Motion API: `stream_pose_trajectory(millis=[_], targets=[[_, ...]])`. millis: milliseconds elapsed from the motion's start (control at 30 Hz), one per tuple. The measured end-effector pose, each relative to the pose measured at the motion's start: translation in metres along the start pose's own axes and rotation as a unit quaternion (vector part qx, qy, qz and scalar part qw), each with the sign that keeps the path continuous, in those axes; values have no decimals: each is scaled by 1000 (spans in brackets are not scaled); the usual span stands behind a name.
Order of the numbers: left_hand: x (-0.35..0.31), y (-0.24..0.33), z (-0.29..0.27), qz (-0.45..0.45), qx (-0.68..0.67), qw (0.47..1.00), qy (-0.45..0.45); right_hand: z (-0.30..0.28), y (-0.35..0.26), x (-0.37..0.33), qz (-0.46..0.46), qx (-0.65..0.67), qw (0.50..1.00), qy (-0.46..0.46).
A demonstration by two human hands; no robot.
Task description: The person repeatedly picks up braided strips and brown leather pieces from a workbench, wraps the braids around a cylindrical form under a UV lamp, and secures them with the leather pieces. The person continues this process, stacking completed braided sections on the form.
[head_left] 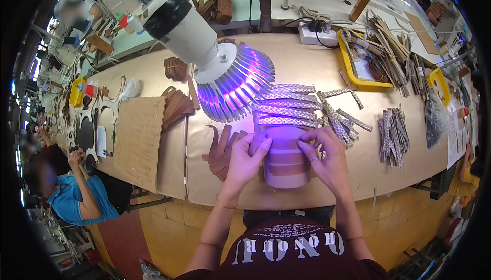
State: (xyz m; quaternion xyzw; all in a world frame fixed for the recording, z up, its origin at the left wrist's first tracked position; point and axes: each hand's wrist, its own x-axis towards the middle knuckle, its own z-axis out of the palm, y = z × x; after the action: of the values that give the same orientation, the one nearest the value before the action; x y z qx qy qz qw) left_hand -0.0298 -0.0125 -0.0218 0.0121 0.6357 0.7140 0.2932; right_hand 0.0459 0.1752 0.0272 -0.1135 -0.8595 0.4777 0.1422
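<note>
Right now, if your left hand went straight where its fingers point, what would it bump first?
My left hand would probably meet the brown strip across the pale rounded form first. It looks very close, though I can't tell whether they already touch.

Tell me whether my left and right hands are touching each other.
Apart: in the head view, the brown banded piece shows plainly between the left hand and the right hand.

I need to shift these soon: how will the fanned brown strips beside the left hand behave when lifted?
The brown strips will probably flex, since one visibly curls at its upper end. They seem likely to slip apart, lying fanned and partly overlapped. Thin and narrow, they look light.
</note>
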Motion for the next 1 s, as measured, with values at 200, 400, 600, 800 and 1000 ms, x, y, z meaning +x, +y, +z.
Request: stream_pose_trajectory(millis=[200, 400, 600, 800, 1000], targets=[[-7, -7, 1, 46, 56, 997, 35, -2, 0, -3, 3, -14, 1000, -19], [-22, 17, 7, 159, 122, 975, 99, -9, -9, -4, 12, 35, 999, -6], [-38, 57, 27, 225, 276, 934, -39, -11, -28, -6, 79, 230, 962, -124], [-36, 67, 24, 135, 177, 957, -186, -7, -29, -1, 114, 285, 949, -74], [-34, 58, -1, -23, -134, 954, -266, -28, -14, 5, 151, 313, 937, 43]])
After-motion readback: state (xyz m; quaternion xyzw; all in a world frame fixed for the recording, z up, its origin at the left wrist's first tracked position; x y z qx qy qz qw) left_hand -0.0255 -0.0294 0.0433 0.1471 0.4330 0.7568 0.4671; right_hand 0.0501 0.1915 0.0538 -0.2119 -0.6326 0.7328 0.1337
